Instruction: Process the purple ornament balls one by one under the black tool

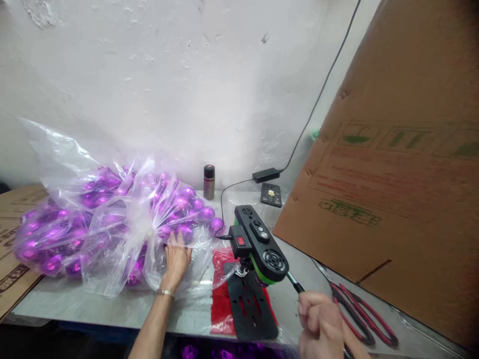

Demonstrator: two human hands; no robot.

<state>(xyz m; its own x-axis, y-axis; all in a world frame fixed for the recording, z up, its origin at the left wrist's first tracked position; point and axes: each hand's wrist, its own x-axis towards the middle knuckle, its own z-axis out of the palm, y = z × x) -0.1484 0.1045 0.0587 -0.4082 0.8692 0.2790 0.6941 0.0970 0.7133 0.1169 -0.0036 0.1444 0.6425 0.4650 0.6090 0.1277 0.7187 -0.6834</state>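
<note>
My left hand [175,259] lies flat with fingers spread on a clear plastic bag [112,219] full of shiny purple balls [52,234], pressing at the bag's right end. My right hand [324,324] is closed around the thin black lever [295,284] of a small black-and-green press machine [258,244]. The machine stands on a black slotted base plate [249,306] over a red sheet [220,299], with a red switch on its side.
A large cardboard sheet [392,174] leans at the right. Red-handled pliers [362,324] lie by the table's right edge. A small dark bottle [208,182], a power adapter [266,174] with cable and a small black plate [271,194] sit near the white wall. Flat cardboard [15,264] lies at left.
</note>
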